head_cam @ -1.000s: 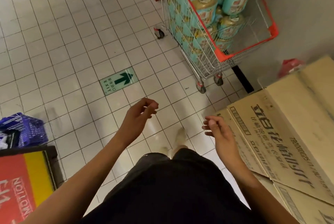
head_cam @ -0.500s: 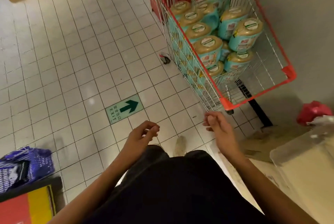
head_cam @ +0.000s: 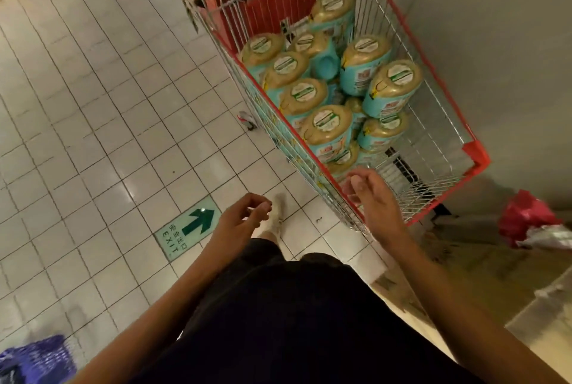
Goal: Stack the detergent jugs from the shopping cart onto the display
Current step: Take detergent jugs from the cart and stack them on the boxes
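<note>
Fingers loosely curled on left hand and right hand, holding nothing; right overlapping shopping cart rim; detergent jugs piled, lower ones mostly hidden.

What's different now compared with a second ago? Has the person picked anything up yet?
The person has stepped toward the cart, now much nearer in view; the right hand has come up to its near rim, the left hand hangs lower. The printed cardboard boxes on the right have left the view. Nothing picked up: both hands stay empty, fingers loosely curled, and the jugs stay piled in the cart.
</note>
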`<state>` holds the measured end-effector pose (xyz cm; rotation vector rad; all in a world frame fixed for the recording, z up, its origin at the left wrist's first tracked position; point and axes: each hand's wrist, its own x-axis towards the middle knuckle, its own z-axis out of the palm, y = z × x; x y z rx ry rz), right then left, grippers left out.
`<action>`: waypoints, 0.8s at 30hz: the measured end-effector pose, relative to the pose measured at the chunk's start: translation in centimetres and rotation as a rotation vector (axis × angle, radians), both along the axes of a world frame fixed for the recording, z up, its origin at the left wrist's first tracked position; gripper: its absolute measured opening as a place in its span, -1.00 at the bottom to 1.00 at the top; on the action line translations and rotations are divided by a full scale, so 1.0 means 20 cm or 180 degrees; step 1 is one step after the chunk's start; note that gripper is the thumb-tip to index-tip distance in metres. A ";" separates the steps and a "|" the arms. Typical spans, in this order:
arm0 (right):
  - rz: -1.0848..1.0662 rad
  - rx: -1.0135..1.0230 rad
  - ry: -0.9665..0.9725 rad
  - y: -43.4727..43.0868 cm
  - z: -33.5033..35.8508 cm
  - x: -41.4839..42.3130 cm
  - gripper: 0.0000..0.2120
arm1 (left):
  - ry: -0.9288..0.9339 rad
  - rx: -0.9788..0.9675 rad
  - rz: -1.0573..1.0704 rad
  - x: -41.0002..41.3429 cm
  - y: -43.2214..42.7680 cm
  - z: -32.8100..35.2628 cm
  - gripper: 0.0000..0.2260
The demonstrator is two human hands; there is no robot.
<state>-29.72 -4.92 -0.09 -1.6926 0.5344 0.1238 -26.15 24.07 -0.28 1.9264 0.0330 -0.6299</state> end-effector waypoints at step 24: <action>0.1218 -0.1015 0.1288 -0.60 -0.66 1.12 -0.08 | 0.0143 0.2293 -0.1490 1.10 -0.87 -0.55 -0.02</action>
